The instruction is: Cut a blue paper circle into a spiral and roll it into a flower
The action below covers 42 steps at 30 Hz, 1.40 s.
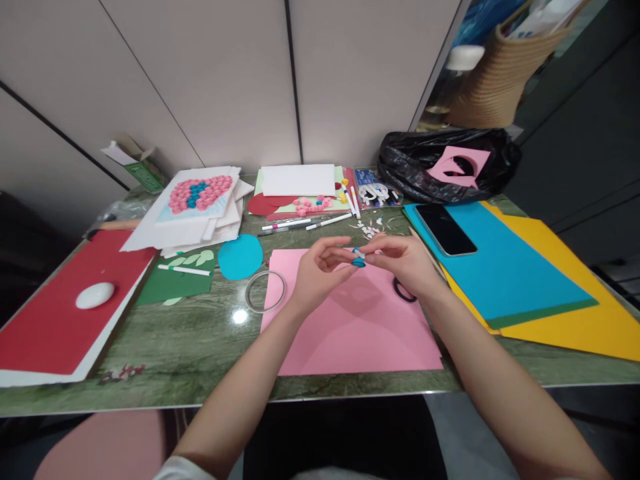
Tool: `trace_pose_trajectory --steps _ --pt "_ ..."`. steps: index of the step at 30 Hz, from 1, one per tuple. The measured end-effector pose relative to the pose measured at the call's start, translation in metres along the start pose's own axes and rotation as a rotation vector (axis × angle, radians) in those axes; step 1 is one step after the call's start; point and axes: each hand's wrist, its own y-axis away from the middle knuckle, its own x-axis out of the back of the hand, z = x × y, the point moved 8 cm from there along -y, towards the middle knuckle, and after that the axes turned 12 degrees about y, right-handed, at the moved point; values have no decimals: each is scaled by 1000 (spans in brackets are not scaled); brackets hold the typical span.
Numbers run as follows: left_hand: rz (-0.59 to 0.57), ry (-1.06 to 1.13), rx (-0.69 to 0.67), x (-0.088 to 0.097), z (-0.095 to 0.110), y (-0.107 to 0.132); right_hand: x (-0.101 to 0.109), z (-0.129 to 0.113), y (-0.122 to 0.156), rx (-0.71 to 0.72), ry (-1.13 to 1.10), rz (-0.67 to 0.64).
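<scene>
Both my hands meet above a pink paper sheet (pixel 350 333). My left hand (pixel 325 270) pinches a small rolled blue paper piece (pixel 358 263) between thumb and fingers. My right hand (pixel 403 263) is closed at its fingertips on a small white piece (pixel 361 254) that touches the blue one; whether it is tape or paper I cannot tell. Under my right wrist, black scissor handles (pixel 404 289) partly show. A roll of tape (pixel 265 292) overlaps the sheet's left edge. White paper scraps (pixel 369 230) lie just beyond my hands.
Left are a red sheet (pixel 45 300) with a white mouse (pixel 95 295), a blue paper circle (pixel 241 257) and a picture with paper rosettes (pixel 200 195). Several pens (pixel 286 225) lie behind. Right are a phone (pixel 446 229) on blue sheets (pixel 520 267) and a black bag (pixel 410 167).
</scene>
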Motion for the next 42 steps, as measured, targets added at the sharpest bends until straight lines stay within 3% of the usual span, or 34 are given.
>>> trace_pose_trajectory --steps 14,22,28,36,42 --pt "-14 -37 -27 -1 2 0 2 0 0 9 57 29" --pt "20 -47 -22 5 1 -1 -3 -2 1 -30 85 -80" --pt "30 -15 9 8 -2 -3 -2 -4 1 -6 111 -90" --pt "-40 -51 -2 2 3 -2 0 -11 0 51 267 -51" --pt "-104 -122 -86 -2 9 0 -1 -14 2 101 338 -66"
